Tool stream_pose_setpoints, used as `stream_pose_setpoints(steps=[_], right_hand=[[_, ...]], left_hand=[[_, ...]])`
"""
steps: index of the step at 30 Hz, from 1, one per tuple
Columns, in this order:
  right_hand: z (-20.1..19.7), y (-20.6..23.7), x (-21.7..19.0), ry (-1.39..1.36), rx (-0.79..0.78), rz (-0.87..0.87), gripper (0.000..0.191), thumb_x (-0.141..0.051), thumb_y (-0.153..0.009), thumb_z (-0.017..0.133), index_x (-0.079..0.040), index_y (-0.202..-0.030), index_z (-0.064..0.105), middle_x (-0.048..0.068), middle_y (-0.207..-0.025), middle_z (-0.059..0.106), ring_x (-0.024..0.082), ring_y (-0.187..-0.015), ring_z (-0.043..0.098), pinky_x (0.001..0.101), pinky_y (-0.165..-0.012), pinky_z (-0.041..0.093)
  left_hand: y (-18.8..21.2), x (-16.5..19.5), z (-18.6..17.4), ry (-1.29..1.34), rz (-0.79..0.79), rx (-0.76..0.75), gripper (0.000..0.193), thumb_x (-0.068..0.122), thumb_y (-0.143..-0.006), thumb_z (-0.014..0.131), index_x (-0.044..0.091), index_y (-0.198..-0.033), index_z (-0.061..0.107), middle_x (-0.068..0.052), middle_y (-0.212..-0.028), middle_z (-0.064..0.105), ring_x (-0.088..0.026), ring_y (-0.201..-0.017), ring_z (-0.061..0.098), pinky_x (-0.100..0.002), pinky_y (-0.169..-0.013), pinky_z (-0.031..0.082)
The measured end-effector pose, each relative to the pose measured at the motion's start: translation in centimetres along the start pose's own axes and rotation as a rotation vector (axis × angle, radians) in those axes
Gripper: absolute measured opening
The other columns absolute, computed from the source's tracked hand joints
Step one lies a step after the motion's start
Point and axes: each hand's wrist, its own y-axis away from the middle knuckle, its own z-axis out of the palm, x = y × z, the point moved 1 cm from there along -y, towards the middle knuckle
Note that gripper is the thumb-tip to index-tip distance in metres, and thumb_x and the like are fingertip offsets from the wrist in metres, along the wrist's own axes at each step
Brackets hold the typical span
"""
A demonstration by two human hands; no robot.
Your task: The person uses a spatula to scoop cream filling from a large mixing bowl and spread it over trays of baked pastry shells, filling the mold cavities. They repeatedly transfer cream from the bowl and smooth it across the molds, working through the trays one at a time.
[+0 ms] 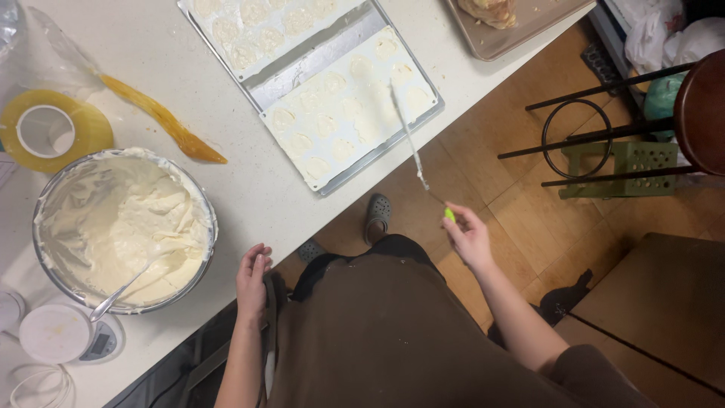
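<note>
Nearest the body, the left hand (253, 281) rests at the edge of the white bench (249, 189), fingers loosely curled and holding nothing. The right hand (468, 236) hangs out over the tiled floor (483, 151), its grip pinched shut on the green handle end of a long thin spatula (411, 140), whose blade reaches up and lies across the white mould sheet (351, 106) of round cavities filled with cream. That sheet sits on a metal tray (325, 72) beside a second filled sheet (260, 30). To the left, a metal bowl (124, 227) of pale cream holds a spoon (121, 291), with a small scale (68, 336) just beside it. Further off lie a yellow-stained piping bag (162, 117) and a roll of yellow tape (53, 132).
</note>
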Motion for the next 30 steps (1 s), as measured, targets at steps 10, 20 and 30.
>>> stream_pose_setpoints(steps=[10,20,30], right_hand=[[-0.2,-0.9,-2.8,0.739,0.149,-0.434,0.035,-0.017,-0.091,0.078,-0.007,-0.124,0.070,0.017,-0.116,0.074,0.032,-0.103,0.073,0.0384,-0.088,0.058],[-2.7,6.1,-4.2,0.717,0.193,-0.348,0.035,-0.021,-0.092,0.076,-0.008,-0.124,0.069,0.015,-0.114,0.074,0.029,-0.101,0.075,0.0371,-0.088,0.059],[-1.9,4.7,-7.7,0.939,0.146,-0.325,0.037,-0.025,-0.092,0.075,-0.010,-0.125,0.072,0.017,-0.112,0.074,0.034,-0.091,0.073,0.0402,-0.078,0.059]], left_hand=[[0.0,-0.4,0.1,0.004,-0.008,0.029,0.041,0.027,-0.106,0.052,0.002,-0.138,0.056,-0.012,-0.128,0.066,-0.018,-0.111,0.062,-0.033,-0.098,0.049],[0.0,-0.6,-0.2,0.011,-0.010,0.003,0.042,0.028,-0.106,0.051,0.003,-0.139,0.055,-0.012,-0.130,0.066,-0.019,-0.112,0.062,-0.034,-0.098,0.049],[0.1,0.1,-0.2,0.016,-0.017,-0.011,0.044,0.029,-0.105,0.052,0.001,-0.139,0.055,-0.013,-0.130,0.066,-0.020,-0.113,0.062,-0.035,-0.100,0.049]])
